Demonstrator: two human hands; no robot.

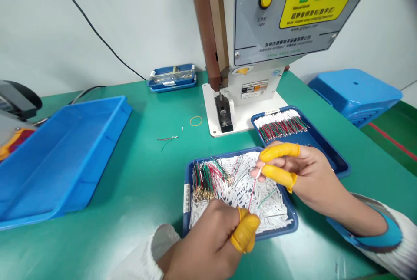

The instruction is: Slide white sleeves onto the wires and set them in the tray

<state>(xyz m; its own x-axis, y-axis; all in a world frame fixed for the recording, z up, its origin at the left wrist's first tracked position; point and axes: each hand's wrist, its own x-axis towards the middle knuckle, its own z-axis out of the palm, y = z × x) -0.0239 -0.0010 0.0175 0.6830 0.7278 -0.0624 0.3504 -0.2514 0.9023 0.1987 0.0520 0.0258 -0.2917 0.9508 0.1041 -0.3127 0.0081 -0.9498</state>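
My left hand (211, 238), with yellow covers on thumb and forefinger, pinches the lower end of a thin red wire (252, 194). My right hand (293, 169), also in yellow finger covers, holds a small white sleeve (259, 171) at the wire's upper end between thumb and fingers. Both hands are over a blue tray (186, 219) filled with white sleeves (273, 210). Bundled red, green and black wires with gold-coloured ends (203, 184) lie in the tray's left part. Behind my right hand, a second blue tray (325, 152) holds a row of wires with white sleeves (280, 123).
A crimping machine (247, 89) stands behind the trays. A large blue bin (74, 149) is at the left, and a small blue tray (172, 84) at the back. Loose wires (167, 138) and a rubber band (196, 121) lie mid-table. A blue stool (358, 91) is at right.
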